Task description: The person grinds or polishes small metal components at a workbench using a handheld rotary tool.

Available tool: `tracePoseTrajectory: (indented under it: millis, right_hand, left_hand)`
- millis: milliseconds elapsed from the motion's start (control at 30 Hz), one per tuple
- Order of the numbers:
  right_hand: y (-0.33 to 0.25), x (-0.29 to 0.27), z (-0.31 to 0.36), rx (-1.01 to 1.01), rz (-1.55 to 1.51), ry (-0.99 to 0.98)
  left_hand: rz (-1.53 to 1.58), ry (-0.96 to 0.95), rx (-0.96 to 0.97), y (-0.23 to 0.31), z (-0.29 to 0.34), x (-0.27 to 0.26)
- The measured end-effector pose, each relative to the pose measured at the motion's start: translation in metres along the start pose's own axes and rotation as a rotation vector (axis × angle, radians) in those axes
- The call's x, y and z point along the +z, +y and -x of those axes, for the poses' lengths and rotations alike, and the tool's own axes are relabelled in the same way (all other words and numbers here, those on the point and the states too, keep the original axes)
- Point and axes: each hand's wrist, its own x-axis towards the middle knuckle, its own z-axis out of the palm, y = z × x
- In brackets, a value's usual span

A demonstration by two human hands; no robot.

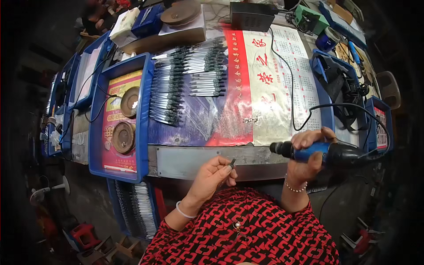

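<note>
My left hand [210, 179] is closed in front of the table's near edge, pinching a small dark cylindrical piece [232, 162] between thumb and fingertips. To its right, my right hand [305, 161] grips a blue and black electric screwdriver [323, 153], its black nose pointing left toward my left hand. A black cord runs from the tool's rear end back over the table. Beyond my left hand, several slim pens with silvery barrels and dark grips lie in two columns, a left one [165, 88] and a right one [205, 66]. The two hands are apart.
A blue tray [145, 110] at left holds two round brown dishes [123, 138]. Another tray below it holds more pens [134, 207]. A black box [251, 17] stands at the back. At right, a blue tray [326, 106] contains black cloth and cables. Printed sheets [282, 84] cover the table.
</note>
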Motion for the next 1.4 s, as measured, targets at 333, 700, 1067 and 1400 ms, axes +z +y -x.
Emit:
tracePoseTrajectory:
  millis: [333,700,1067,1400]
  right_hand:
    - [0.056,0.024,-0.010,0.004,0.187,0.097]
    - [0.066,0.006,-0.033,-0.158,0.394,0.120]
    - [0.080,-0.002,-0.041,-0.167,0.423,0.103]
    - [0.090,-0.003,-0.040,-0.140,0.391,0.091]
  left_hand:
    - [-0.021,0.059,-0.057,0.002,-0.007,-0.011]
    - [-0.078,0.082,-0.033,0.009,-0.015,-0.020]
    - [0.020,0.042,-0.082,0.000,-0.024,-0.019]
    - [0.006,0.027,-0.119,0.002,-0.026,-0.020]
